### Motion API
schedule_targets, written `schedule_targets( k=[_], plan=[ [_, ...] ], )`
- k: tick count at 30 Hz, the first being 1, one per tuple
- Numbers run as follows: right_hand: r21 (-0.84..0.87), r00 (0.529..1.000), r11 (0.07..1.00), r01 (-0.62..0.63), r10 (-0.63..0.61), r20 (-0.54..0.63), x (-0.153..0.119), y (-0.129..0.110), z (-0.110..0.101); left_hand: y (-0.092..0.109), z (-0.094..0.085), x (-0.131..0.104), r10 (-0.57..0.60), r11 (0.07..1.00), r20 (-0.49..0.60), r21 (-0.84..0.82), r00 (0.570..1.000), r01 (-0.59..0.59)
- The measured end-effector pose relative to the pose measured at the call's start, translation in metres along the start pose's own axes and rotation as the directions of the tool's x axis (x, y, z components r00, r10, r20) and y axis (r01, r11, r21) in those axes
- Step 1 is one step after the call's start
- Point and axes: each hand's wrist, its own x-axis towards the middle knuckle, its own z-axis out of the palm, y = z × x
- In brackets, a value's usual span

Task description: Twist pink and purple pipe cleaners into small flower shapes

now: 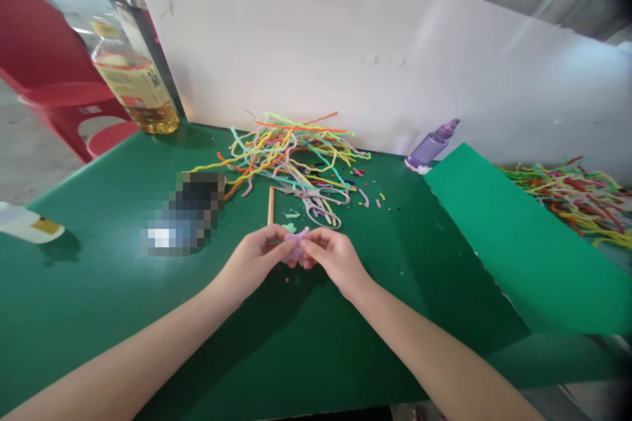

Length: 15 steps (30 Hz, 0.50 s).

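Between my two hands is a small fuzzy lilac piece [295, 247] that looks shaped from pipe cleaner. My left hand [261, 251] pinches its left side with thumb and fingers. On its right side my right hand [332, 251] pinches it too, fingertips close to the left ones. Just behind the fingers lies a small mint-green piece [289, 228], partly hidden. A thin wooden stick [271, 206] and silver scissors [312, 199] rest on the table past my hands. Beyond them is a tangled heap of coloured pipe cleaners [291, 148].
Small cut scraps [364, 197] lie right of the scissors. A purple bottle [432, 145] stands at the back, near a green board [523, 250] and more pipe cleaners [577, 194]. To the left are a blurred-out object [190, 214], a white bottle [29, 222], and an oil bottle [135, 82].
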Motion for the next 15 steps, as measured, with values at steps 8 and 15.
schedule_targets(
  k=[8, 15],
  plan=[
    [-0.013, 0.999, 1.0, 0.01, -0.01, 0.035, -0.0018, -0.0035, 0.0009, -0.0006, -0.0005, 0.0006, -0.026, 0.998, -0.015, -0.058, 1.0, 0.025],
    [0.131, 0.993, 0.986, -0.105, 0.098, 0.064, -0.0029, -0.0068, 0.0026, -0.0006, -0.0033, 0.0009, 0.027, 0.997, 0.008, 0.065, 1.0, -0.028]
  ],
)
